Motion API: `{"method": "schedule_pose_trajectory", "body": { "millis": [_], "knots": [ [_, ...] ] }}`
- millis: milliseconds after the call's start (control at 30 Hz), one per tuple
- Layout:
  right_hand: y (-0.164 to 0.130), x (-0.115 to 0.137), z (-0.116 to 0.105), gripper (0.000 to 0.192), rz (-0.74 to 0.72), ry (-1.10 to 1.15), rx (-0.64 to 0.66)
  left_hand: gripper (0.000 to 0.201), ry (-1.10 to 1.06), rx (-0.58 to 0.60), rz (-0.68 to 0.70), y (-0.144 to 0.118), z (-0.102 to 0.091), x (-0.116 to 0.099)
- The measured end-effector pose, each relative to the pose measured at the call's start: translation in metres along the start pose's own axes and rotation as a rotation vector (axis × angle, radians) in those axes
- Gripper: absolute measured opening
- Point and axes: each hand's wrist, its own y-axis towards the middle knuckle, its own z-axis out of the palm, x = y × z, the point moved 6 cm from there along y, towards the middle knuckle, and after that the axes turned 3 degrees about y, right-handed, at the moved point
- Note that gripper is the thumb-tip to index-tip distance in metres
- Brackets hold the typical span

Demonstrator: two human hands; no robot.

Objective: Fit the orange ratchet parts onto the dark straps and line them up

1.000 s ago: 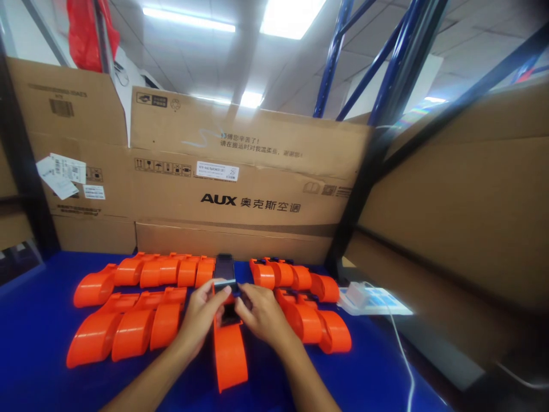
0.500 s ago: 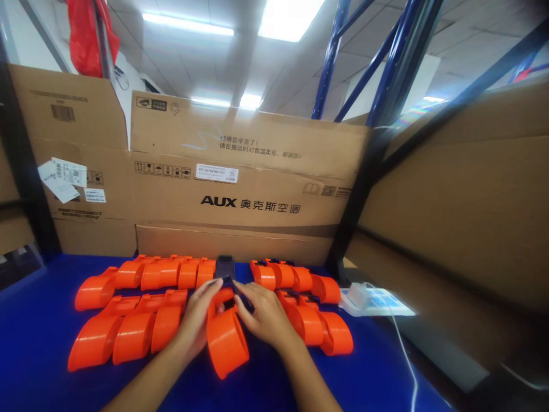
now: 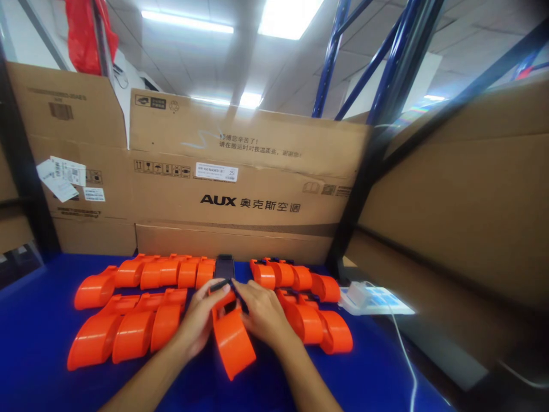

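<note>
A: What is the left hand doing?

B: It is closed around the top of an orange piece. Its thumb presses by a thin black part.

A: And the right hand?

B: Its fingers are bent and touch the black part from the other side. I can't tell if it grips, because its own fingers hide that spot.

A: Where is the orange piece?

B: Between the two hands, over the blue table. It tilts, and its wide round end points down, a bit to the right.

A: What's around it?

B: Two rows of orange pieces on the left, and more orange pieces on the right, some with black bits. A dark box sits just behind the hands. A big cardboard sheet stands at the back.
</note>
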Motion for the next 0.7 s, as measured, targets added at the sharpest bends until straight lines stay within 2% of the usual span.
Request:
{"method": "schedule_pose_trajectory", "body": {
  "millis": [267, 500, 700],
  "knots": [
    [-0.0027, 0.0048, 0.0059, 0.061, 0.007, -0.072, 0.003, 0.036, 0.006, 0.04, -0.013, -0.0021, 0.0035, -0.0001],
    [-0.0019, 0.0075, 0.0028, 0.051, -0.019, -0.105, -0.037, 0.036, -0.002, 0.056, -0.014, -0.006, 0.0067, -0.0015],
    [-0.0021, 0.0045, -0.0031, 0.051, -0.047, -0.035, -0.099, 0.04, 0.059, 0.065, 0.023, -0.0051, 0.0072, -0.01]
  ]
}}
